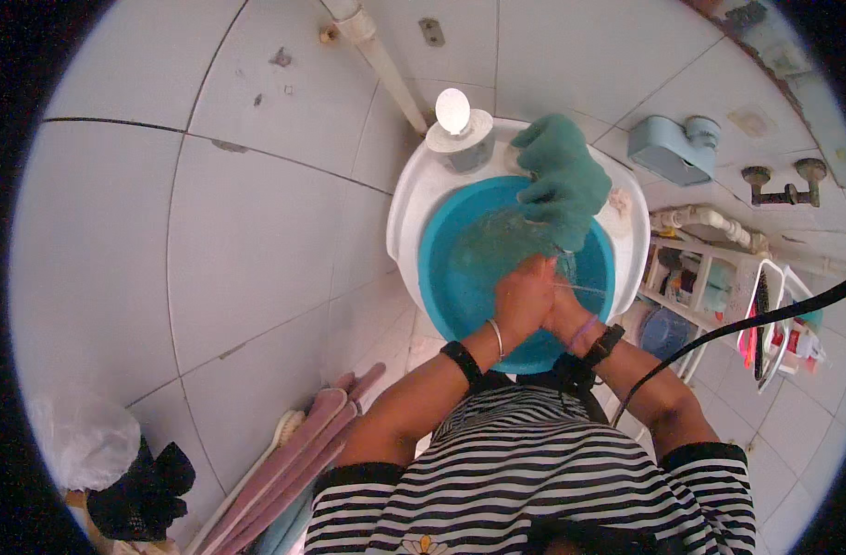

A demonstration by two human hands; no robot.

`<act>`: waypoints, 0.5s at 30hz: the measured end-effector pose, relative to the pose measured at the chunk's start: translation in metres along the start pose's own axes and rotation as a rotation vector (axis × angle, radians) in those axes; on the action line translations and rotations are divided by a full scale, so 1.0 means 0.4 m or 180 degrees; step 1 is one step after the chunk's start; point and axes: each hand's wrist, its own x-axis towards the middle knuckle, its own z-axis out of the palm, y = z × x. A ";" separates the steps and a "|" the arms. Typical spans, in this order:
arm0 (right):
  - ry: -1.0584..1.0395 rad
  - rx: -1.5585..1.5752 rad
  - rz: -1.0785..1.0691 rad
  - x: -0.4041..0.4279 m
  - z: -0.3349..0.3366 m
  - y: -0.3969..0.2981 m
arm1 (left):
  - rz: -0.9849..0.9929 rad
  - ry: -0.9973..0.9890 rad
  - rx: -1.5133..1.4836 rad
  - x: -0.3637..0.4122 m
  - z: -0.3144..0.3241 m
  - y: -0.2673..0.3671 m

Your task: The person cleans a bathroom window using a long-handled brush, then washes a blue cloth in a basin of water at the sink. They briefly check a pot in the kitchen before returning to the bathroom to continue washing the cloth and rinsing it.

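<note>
My left hand [524, 295] and my right hand [563, 309] meet over the near part of a round blue basin [437, 316]. The fingers are bunched together and blurred, so whether anything is between them is hidden. Just beyond them a green cloth [503, 239] lies in the basin, looking wet. Another bulk of green cloth [565, 177] is heaped at the basin's far right rim and hangs over it; I cannot tell if the two are one piece. A thin streak of water crosses to the right of my hands.
The basin sits in a white washbasin [403, 236]. A lidded container [461, 142] stands on its back left rim. At right are a light-blue wall holder [672, 149], a white shelf rack [700, 277] and a black cable [735, 322]. Folded pink-covered boards [291, 465] lean at lower left.
</note>
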 end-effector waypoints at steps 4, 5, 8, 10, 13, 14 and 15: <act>0.0358 0.2551 0.1834 0.008 0.010 0.003 | -0.0804 -0.0475 -0.0112 0.041 0.028 -0.098; 0.0561 0.1999 0.1697 0.018 -0.006 0.015 | -0.1051 -0.0583 -0.0161 0.055 0.029 -0.130; 0.1102 0.0771 0.0754 0.063 -0.087 0.079 | -0.2014 -0.0367 -0.0542 0.064 0.016 -0.217; 0.1240 0.0761 0.0492 0.102 -0.127 0.127 | -0.2974 -0.0109 -0.1596 0.066 0.005 -0.260; 0.1018 -0.0394 -0.0880 0.129 -0.110 0.166 | -0.1943 0.0106 -0.0411 0.057 0.009 -0.287; 0.1477 -0.1663 -0.0186 0.105 -0.075 0.170 | -0.1858 0.0155 -0.0683 0.057 0.015 -0.287; 0.1028 -0.1988 -0.0289 0.108 -0.057 0.175 | -0.1854 0.0261 -0.0933 0.056 0.024 -0.285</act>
